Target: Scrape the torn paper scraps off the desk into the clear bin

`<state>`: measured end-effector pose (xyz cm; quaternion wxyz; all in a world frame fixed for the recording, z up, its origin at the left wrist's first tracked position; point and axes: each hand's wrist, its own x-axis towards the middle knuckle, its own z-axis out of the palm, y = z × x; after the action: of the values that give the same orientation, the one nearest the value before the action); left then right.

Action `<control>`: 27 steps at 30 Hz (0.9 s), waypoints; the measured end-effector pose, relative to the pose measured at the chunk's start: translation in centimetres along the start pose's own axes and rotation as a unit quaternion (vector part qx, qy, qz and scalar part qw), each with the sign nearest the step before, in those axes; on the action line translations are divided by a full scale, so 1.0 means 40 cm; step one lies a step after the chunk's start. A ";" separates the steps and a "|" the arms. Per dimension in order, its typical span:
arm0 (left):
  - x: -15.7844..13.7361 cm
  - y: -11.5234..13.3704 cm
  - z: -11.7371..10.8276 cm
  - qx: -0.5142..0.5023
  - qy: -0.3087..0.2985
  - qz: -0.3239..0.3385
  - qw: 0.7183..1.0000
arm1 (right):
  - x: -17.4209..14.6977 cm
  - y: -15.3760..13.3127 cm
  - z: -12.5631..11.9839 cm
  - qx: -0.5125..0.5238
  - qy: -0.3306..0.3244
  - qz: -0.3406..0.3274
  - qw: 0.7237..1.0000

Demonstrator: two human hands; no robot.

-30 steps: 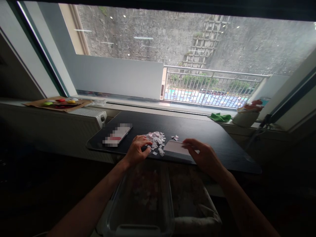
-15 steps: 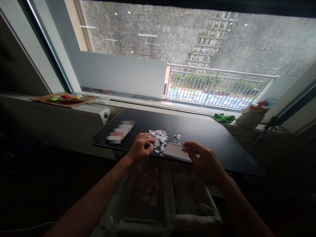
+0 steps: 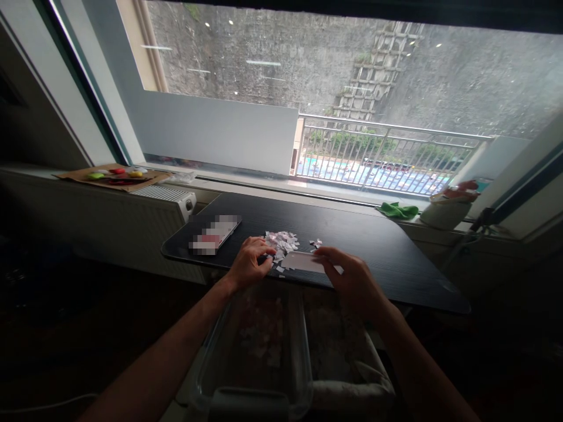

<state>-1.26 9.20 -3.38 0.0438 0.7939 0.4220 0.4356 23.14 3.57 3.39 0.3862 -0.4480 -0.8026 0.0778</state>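
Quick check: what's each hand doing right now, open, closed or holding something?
Left hand: open, loosely curved beside the paper scraps; no held item visible.
Right hand: closed on the pale flat piece.

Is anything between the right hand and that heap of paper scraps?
Yes: the pale flat panel held by the right hand. Its left end reaches the near edge of the paper scraps; nothing else visible stands between.

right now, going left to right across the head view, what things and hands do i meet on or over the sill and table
Brown sheet, pixelated flat object, left hand, pile of paper scraps, flat pale piece, right hand, green cloth, pale pot.
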 end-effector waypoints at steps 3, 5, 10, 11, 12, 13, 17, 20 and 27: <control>0.000 0.000 0.000 0.002 0.001 0.001 1.000 | 0.008 0.001 0.005 -0.014 -0.015 -0.017 1.000; 0.000 -0.001 -0.001 0.001 0.002 0.000 1.000 | 0.007 0.001 -0.001 -0.031 -0.021 -0.021 0.999; -0.001 0.000 -0.001 -0.003 0.002 -0.002 1.000 | -0.003 -0.012 -0.021 -0.042 -0.017 -0.025 0.999; -0.001 0.000 -0.001 -0.003 0.001 -0.002 1.000 | -0.005 -0.016 -0.021 -0.031 -0.020 -0.021 0.999; -0.001 0.000 -0.001 -0.004 0.000 -0.001 1.000 | -0.006 -0.019 -0.019 -0.018 -0.026 -0.014 0.999; -0.001 0.000 -0.001 -0.004 0.000 0.000 1.000 | -0.007 -0.021 -0.017 -0.005 -0.033 -0.006 0.999; -0.001 -0.004 0.003 -0.005 0.010 0.010 1.000 | -0.017 -0.014 -0.026 -0.009 -0.058 0.029 0.998; -0.002 -0.008 0.006 -0.003 0.012 0.015 1.000 | -0.026 -0.008 -0.051 -0.021 -0.046 0.056 0.997; -0.001 -0.011 0.005 0.007 0.004 0.014 1.000 | 0.010 -0.018 -0.032 -0.018 -0.014 0.060 0.998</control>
<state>-1.40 9.53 -3.73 0.0303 0.7985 0.4137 0.4362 23.45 3.18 4.84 0.3616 -0.5007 -0.7810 0.0927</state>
